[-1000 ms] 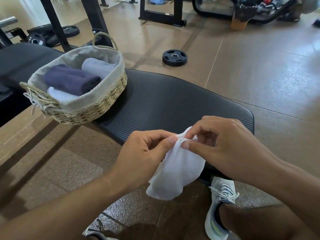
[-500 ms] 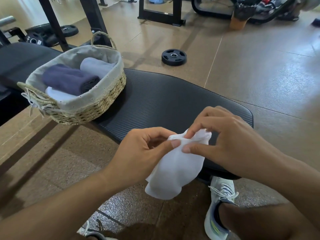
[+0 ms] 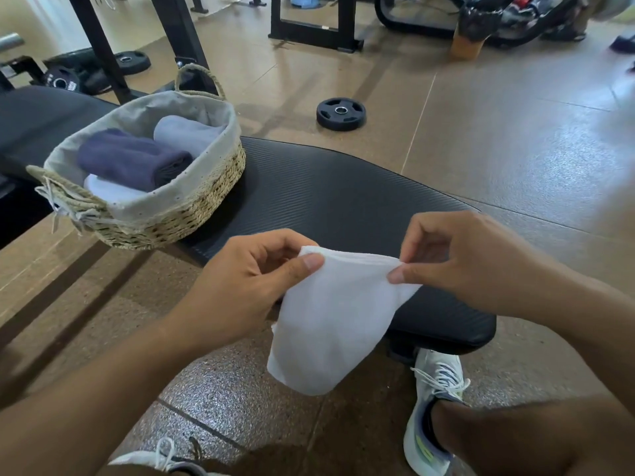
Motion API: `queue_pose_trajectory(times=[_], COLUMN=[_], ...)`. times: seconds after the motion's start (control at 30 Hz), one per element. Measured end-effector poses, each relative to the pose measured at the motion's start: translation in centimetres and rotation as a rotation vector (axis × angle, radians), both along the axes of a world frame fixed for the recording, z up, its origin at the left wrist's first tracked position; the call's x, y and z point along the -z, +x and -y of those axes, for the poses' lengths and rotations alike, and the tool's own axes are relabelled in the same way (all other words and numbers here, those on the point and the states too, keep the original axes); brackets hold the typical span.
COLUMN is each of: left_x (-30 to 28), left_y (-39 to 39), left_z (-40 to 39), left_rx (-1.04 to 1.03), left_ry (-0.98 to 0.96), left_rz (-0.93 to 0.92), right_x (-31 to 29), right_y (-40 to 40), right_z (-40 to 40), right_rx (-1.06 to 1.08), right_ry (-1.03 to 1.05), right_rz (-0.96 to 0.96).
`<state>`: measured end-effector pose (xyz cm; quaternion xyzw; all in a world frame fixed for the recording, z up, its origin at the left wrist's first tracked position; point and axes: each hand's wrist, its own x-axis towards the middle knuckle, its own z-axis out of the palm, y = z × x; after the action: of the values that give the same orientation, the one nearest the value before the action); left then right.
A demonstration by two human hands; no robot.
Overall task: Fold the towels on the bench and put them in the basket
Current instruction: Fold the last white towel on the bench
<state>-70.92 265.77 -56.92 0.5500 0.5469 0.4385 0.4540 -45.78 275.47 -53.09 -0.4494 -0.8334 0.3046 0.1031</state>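
Observation:
A small white towel point(image 3: 330, 321) hangs in the air over the near edge of the black bench point(image 3: 326, 190). My left hand point(image 3: 247, 280) pinches its upper left corner and my right hand point(image 3: 470, 259) pinches its upper right corner, so the top edge is stretched between them. On the bench's left part stands the woven basket point(image 3: 192, 214) with a grey cloth lining. It holds a rolled dark blue towel point(image 3: 130, 159), a light grey towel point(image 3: 185, 132) and a white towel point(image 3: 106, 190).
A black weight plate point(image 3: 341, 113) lies on the brown floor beyond the bench. Black rack posts point(image 3: 99, 49) and more plates point(image 3: 130, 60) stand at the back left. My shoes point(image 3: 433, 407) are on the floor under the bench's near end.
My hands have moved apart, spreading the towel's top edge from a bunched pinch into a stretched line. The towel hangs wider and flatter now.

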Motion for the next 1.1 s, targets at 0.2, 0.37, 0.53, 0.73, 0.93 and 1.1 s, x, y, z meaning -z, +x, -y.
queue_pose_trajectory(times=[0.2,0.37,0.53,0.73,0.93,1.1], left_x=[0.2,-0.6,-0.4,-1.5,-2.8,-3.4], left_y=[-1.3,-0.8,0.9,0.9,1.4,1.5], left_z=[-0.8,-0.6,0.4,2.2,3.3,3.0], left_rx=[-0.088,0.044,0.071,0.333,0.486,0.458], left_ry=[-0.001,-0.179,-0.123,-0.025,0.103,0.208], left_rz=[-0.184,-0.103,-0.247,-0.673,-0.768,-0.647], right_x=[-0.7,-0.4,-0.3,0.0,1.2,2.4], right_y=[-0.1,-1.8,-3.3,-2.4,-2.7,-4.0], right_z=[0.8,3.5,6.3,4.5,2.6,3.8], right_rx=[-0.195,-0.313,-0.384,-0.484,-0.416,-0.56], right_ry=[-0.251,-0.311,-0.363,-0.231,-0.133,-0.083], right_rz=[0.082,0.037,0.002,0.401,0.238,0.173])
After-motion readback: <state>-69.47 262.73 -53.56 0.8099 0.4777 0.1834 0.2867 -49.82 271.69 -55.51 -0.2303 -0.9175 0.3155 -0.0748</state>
